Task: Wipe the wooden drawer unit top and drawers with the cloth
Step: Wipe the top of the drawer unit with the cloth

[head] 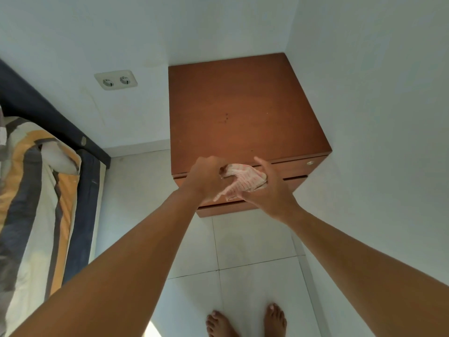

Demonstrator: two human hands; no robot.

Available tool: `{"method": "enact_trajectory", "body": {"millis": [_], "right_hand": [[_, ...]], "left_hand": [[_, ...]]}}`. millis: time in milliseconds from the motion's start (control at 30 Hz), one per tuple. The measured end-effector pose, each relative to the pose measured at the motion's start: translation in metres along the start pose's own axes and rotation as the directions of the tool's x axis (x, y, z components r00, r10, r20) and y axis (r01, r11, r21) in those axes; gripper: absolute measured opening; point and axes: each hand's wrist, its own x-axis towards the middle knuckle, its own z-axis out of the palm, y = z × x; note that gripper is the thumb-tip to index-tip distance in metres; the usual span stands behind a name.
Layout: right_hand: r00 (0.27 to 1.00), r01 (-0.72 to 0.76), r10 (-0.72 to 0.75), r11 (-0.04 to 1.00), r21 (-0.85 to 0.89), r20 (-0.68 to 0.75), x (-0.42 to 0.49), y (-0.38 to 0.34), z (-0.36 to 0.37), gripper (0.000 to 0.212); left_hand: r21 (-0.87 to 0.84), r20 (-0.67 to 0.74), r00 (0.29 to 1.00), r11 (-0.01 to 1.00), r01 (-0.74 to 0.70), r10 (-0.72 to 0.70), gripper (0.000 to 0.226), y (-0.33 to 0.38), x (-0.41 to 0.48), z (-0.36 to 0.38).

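A brown wooden drawer unit [243, 110] stands in the room's corner, its bare top facing me and its drawer fronts [298, 170] below the front edge. A bunched white cloth with red stripes [243, 181] hangs in front of the top drawers. My left hand [206, 178] is fisted on the cloth's left end. Under its right part, my right hand [269, 193] cups the cloth, thumb raised above it. Both hands hide the middle of the drawer fronts.
White walls close in behind and to the right of the unit. A double wall socket [116, 80] sits to the left. A bed with a striped cover [36, 190] lies along the left side. My bare feet [245, 322] stand on white floor tiles.
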Motion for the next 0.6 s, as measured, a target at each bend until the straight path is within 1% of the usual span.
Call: {"method": "enact_trajectory", "body": {"millis": [33, 67, 133, 167, 233, 300, 400, 433, 467, 533, 600], "right_hand": [[1.0, 0.006, -0.006, 1.0, 0.024, 0.001, 0.002, -0.004, -0.001, 0.088], [1.0, 0.023, -0.024, 0.999, 0.026, 0.013, 0.005, -0.006, -0.002, 0.076], [0.998, 0.051, -0.05, 0.997, -0.057, 0.026, 0.01, -0.011, -0.002, 0.038], [0.998, 0.059, -0.058, 0.995, -0.082, 0.016, 0.013, -0.011, -0.002, 0.026], [0.999, 0.041, -0.042, 0.995, -0.089, -0.009, 0.019, -0.009, -0.001, 0.017], [0.999, 0.02, -0.022, 0.997, -0.08, -0.031, 0.024, -0.01, 0.0, 0.015], [0.998, 0.051, -0.056, 0.987, -0.153, -0.032, 0.031, -0.011, -0.001, 0.009], [0.998, 0.047, -0.052, 0.98, -0.196, -0.022, 0.033, -0.01, -0.001, 0.007], [0.999, 0.034, -0.04, 0.964, -0.263, -0.017, 0.035, -0.008, -0.003, 0.01], [0.999, 0.03, -0.042, 0.897, -0.44, -0.019, 0.042, -0.003, -0.005, 0.019], [0.998, 0.037, -0.056, 0.83, -0.557, -0.017, 0.046, -0.002, -0.004, 0.03]], "left_hand": [[0.012, 0.007, 1.0, 1.0, 0.0, 0.0, 0.018, 0.002, 0.003, 0.001], [0.018, 0.009, 1.0, 1.0, 0.0, 0.0, 0.019, 0.003, 0.005, 0.002], [0.016, -0.005, 1.0, 1.0, -0.015, 0.015, 0.018, 0.004, 0.008, 0.003], [0.009, -0.008, 1.0, 1.0, -0.028, 0.028, 0.018, 0.004, 0.009, 0.004], [-0.02, 0.002, 1.0, 0.999, -0.028, 0.028, 0.02, 0.003, 0.008, 0.006], [-0.045, 0.0, 1.0, 0.999, -0.011, 0.011, 0.02, -0.001, 0.007, 0.008], [-0.101, 0.019, 0.998, 0.993, 0.058, -0.056, 0.025, -0.01, -0.001, 0.01], [-0.108, 0.039, 0.995, 0.99, 0.095, -0.092, 0.028, -0.016, -0.005, 0.011], [-0.093, 0.058, 0.99, 0.987, 0.134, -0.129, 0.03, -0.022, -0.009, 0.012], [-0.021, 0.075, 0.978, 0.98, 0.197, -0.195, 0.033, -0.041, -0.019, 0.018], [0.045, 0.083, 0.961, 0.965, 0.26, -0.263, 0.038, -0.06, -0.027, 0.024]]}}
